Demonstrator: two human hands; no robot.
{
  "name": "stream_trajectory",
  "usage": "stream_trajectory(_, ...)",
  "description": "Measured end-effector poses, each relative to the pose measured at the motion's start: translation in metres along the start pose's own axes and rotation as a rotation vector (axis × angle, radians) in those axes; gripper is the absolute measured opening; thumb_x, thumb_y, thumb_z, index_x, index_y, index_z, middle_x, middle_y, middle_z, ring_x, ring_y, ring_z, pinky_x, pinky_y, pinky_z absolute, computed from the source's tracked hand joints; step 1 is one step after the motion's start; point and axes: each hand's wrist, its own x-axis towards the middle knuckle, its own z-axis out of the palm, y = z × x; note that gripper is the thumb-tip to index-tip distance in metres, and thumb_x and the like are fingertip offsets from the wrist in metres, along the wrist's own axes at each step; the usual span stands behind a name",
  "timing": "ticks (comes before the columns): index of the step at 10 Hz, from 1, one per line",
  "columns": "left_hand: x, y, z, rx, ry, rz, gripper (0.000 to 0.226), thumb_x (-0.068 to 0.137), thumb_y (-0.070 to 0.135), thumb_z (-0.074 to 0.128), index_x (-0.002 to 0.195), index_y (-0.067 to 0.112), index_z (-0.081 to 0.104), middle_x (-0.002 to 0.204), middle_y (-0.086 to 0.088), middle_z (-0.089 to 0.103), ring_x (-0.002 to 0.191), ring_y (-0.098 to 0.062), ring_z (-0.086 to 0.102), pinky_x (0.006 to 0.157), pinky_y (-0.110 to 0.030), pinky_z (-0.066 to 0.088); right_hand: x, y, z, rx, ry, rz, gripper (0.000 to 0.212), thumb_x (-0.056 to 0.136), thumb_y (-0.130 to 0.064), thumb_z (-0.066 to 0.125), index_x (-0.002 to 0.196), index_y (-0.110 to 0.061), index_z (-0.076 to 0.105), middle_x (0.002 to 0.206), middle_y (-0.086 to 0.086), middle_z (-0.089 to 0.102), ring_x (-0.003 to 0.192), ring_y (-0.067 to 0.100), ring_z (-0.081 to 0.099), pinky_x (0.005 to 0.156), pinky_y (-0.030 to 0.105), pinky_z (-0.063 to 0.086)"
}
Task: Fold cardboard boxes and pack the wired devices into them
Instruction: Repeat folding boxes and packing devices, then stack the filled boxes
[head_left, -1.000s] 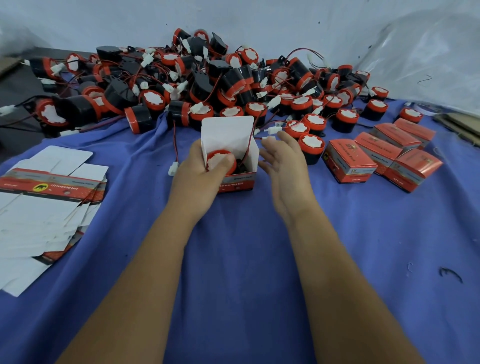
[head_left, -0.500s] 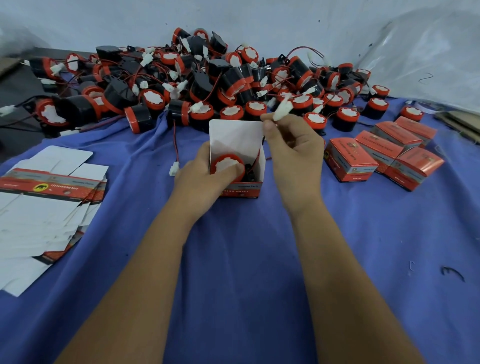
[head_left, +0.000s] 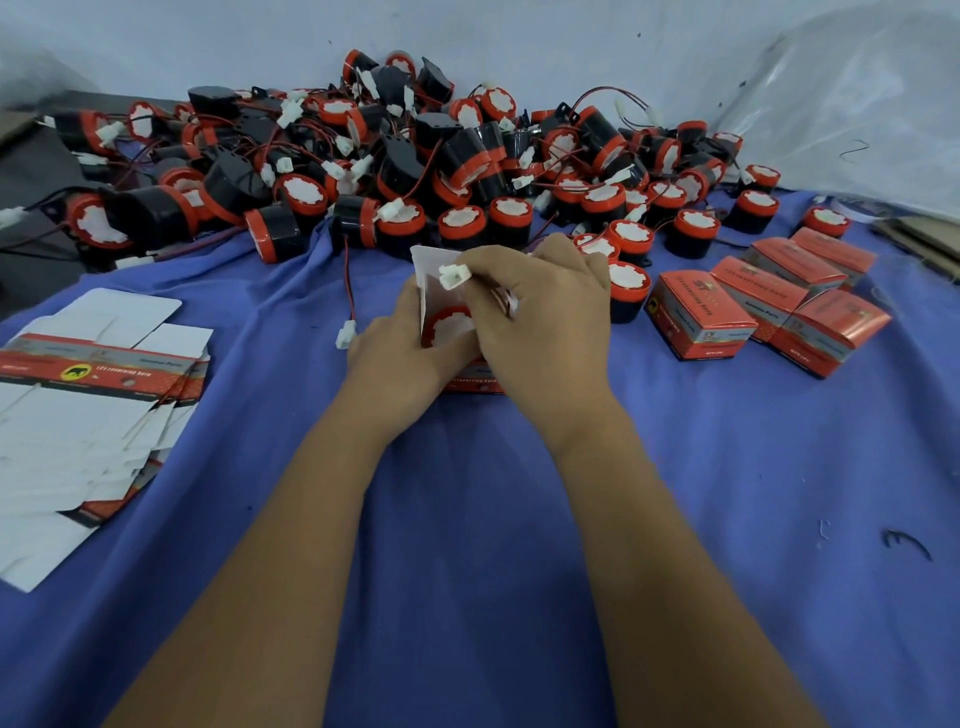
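Two bare forearms reach over a blue cloth (head_left: 467, 545) toward mid-table, where the left hand (head_left: 395, 353) grips an open box (head_left: 470, 376) holding a red-capped device (head_left: 451, 323). The right hand (head_left: 545, 317) pinches a white plug (head_left: 453, 275) above the box's raised flap. Flat cartons (head_left: 98, 374) lie at the left edge, closed boxes (head_left: 769, 306) toward the right, and a heap of devices (head_left: 405, 156) lines the far edge.

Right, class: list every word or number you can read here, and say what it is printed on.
"12v reversing horn", faintly: red band of the top flat carton.
The same words, faintly: front of the open box.
Other print, closed boxes included: too blurred to read.
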Motion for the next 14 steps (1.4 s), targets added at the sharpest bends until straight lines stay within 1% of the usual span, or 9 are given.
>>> stream_trajectory(1, 0.002, 0.005, -0.001, 0.134, -0.019, -0.058, 0.092, 0.062, 0.07, 0.043, 0.136, 0.016, 0.048, 0.119, -0.003, 0.061, 0.117, -0.022, 0.055, 0.104, -0.048, 0.043, -0.001, -0.006, 0.006, -0.129, 0.048, -0.118, 0.012, 0.077, -0.003, 0.065, 0.077, -0.01, 0.075, 0.058, 0.003, 0.064, 0.065, 0.025, 0.056, 0.072, 0.034, 0.034)
stream_trajectory(2, 0.006, 0.001, -0.001, 0.212, 0.021, -0.111, 0.043, 0.09, 0.027, 0.06, 0.125, 0.002, 0.056, 0.117, -0.015, 0.064, 0.114, -0.033, 0.059, 0.102, -0.049, 0.045, -0.004, -0.009, 0.012, 0.017, -0.071, -0.115, 0.016, 0.079, 0.0, 0.063, 0.085, -0.008, 0.076, 0.068, 0.005, 0.069, 0.073, 0.026, 0.059, 0.072, 0.036, 0.044)
stream_trajectory(3, 0.004, 0.0, -0.001, 0.265, 0.055, -0.128, 0.034, 0.091, 0.011, 0.064, 0.122, 0.0, 0.059, 0.117, -0.019, 0.065, 0.113, -0.038, 0.059, 0.101, -0.049, 0.044, -0.006, -0.009, 0.011, 0.183, -0.194, -0.052, 0.018, 0.081, -0.002, 0.062, 0.092, -0.008, 0.075, 0.082, 0.004, 0.07, 0.084, 0.021, 0.06, 0.077, 0.032, 0.045)
stream_trajectory(5, -0.003, 0.008, 0.001, 0.027, 0.057, -0.039, 0.077, 0.068, 0.069, 0.05, 0.135, 0.031, 0.051, 0.111, 0.007, 0.067, 0.114, -0.02, 0.061, 0.101, -0.047, 0.048, 0.0, -0.008, -0.005, 0.74, -0.237, 0.242, 0.037, 0.094, -0.022, 0.053, 0.076, 0.006, 0.069, 0.073, 0.012, 0.07, 0.078, 0.03, 0.066, 0.075, 0.037, 0.055)
stream_trajectory(7, -0.003, 0.006, 0.003, -0.02, 0.045, -0.071, 0.072, 0.065, 0.075, 0.057, 0.129, 0.043, 0.053, 0.117, 0.015, 0.068, 0.116, -0.012, 0.06, 0.105, -0.045, 0.044, 0.01, 0.008, -0.007, 0.636, -0.194, 0.45, 0.014, 0.089, -0.008, 0.066, 0.079, -0.016, 0.073, 0.079, 0.0, 0.074, 0.083, 0.014, 0.07, 0.078, 0.03, 0.058)
stream_trajectory(8, -0.003, 0.007, 0.001, -0.145, 0.052, -0.072, 0.043, 0.077, 0.048, 0.07, 0.118, 0.04, 0.061, 0.107, 0.016, 0.071, 0.104, -0.004, 0.065, 0.094, -0.033, 0.051, 0.009, 0.013, -0.007, 0.682, -0.207, 0.468, 0.013, 0.09, -0.003, 0.064, 0.092, -0.014, 0.07, 0.091, 0.003, 0.074, 0.092, 0.01, 0.069, 0.084, 0.022, 0.056)
stream_trajectory(9, -0.002, 0.006, 0.0, -0.265, 0.06, -0.073, 0.029, 0.088, 0.02, 0.068, 0.113, 0.033, 0.066, 0.1, 0.015, 0.074, 0.093, -0.001, 0.068, 0.079, -0.02, 0.05, 0.008, 0.015, -0.002, 0.581, -0.224, 0.432, 0.017, 0.09, -0.006, 0.067, 0.103, -0.016, 0.07, 0.1, -0.004, 0.072, 0.1, 0.007, 0.067, 0.095, 0.031, 0.053)
stream_trajectory(11, 0.001, 0.002, 0.001, -0.324, 0.111, -0.089, 0.024, 0.093, 0.013, 0.061, 0.111, 0.027, 0.067, 0.103, 0.007, 0.074, 0.1, -0.012, 0.068, 0.09, -0.033, 0.054, -0.001, 0.024, 0.007, 0.168, -0.241, 0.22, 0.03, 0.083, -0.016, 0.075, 0.111, -0.025, 0.071, 0.087, -0.019, 0.062, 0.109, -0.01, 0.041, 0.106, 0.034, 0.025)
stream_trajectory(14, 0.002, 0.0, 0.005, -0.245, 0.21, -0.103, 0.018, 0.091, 0.024, 0.061, 0.1, 0.04, 0.06, 0.097, 0.016, 0.069, 0.096, -0.006, 0.064, 0.09, -0.039, 0.054, 0.001, 0.037, -0.005, 0.057, -0.283, 0.059, 0.009, 0.08, -0.008, 0.073, 0.088, -0.009, 0.075, 0.097, 0.007, 0.055, 0.097, 0.028, 0.046, 0.087, 0.028, 0.039)
